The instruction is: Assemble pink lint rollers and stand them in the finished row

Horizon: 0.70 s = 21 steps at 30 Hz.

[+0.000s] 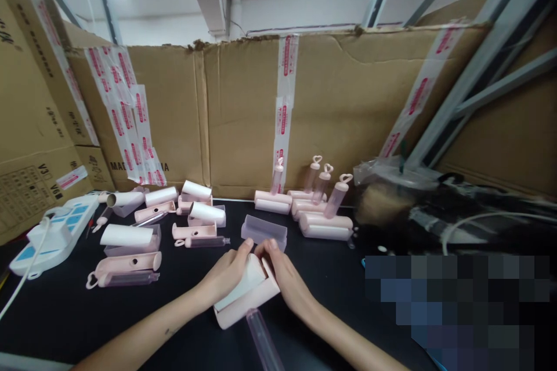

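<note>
Near the front middle of the table, my left hand is closed around the left side of a lint roller, its thumb on the white paper roll. My right hand grips the other end, its fingers bent over the rim of the pink holder. The roll lies in the holder, slightly tilted at the right end. A see-through pink handle points down from the holder towards me. Just beyond my fingertips lies a translucent cover. Fingers behind the roll are partly hidden.
Pink holders, white rolls and handles lie at left beside a power strip. Several assembled lint rollers stand handle-up at back right, near a plastic-covered container. Cardboard walls the back.
</note>
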Available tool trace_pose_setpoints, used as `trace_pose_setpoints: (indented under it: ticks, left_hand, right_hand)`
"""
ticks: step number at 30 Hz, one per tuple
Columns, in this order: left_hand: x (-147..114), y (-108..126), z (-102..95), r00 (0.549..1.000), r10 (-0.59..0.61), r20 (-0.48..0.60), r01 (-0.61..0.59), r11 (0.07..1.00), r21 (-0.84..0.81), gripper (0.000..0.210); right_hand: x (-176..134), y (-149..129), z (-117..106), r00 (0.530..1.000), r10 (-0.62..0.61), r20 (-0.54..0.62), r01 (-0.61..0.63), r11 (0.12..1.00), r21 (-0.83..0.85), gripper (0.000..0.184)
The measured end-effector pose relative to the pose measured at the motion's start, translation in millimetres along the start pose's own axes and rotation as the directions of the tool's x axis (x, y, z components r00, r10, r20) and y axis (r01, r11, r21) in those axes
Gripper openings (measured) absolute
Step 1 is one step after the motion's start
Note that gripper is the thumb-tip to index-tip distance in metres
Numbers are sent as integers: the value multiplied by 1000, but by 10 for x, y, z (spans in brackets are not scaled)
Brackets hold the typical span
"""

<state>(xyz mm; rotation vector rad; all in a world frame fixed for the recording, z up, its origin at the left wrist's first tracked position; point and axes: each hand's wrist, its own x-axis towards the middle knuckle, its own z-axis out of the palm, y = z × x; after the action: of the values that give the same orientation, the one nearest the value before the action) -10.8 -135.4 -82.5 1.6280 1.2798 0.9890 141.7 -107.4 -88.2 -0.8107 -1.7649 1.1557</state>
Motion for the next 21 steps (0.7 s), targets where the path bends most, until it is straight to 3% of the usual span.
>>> trace_pose_setpoints:
  ticks: [4, 11, 14, 17, 19, 21]
  left_hand:
    - [14, -53, 52, 997, 36, -65, -41, 997, -72, 39]
    - [-6, -4, 70, 997, 34, -73, -37, 999, -34, 30]
    - [25, 73, -13, 995, 48, -92, -49, 999, -6, 37]
    - [63, 157, -130, 981, 50, -188, -42, 998, 45, 43]
    - [73, 212, -231, 985, 29, -170, -26, 999, 19, 48]
    - [61, 260, -353, 992, 44, -115, -52, 996, -68, 51]
  right_hand:
    - [-13, 54, 99, 999, -16, 30, 12, 989, 150, 50]
    - [30, -12, 41, 996, -87, 4, 87, 995, 46, 51]
    - [31, -122, -51, 992, -119, 41, 121, 991, -50, 45]
    - [-4, -212, -95, 982, -112, 150, 124, 990, -69, 38]
    - [-29, -241, -96, 978, -119, 171, 125, 992, -23, 47]
    - [-37, -249, -104, 986, -109, 125, 102, 993, 63, 45]
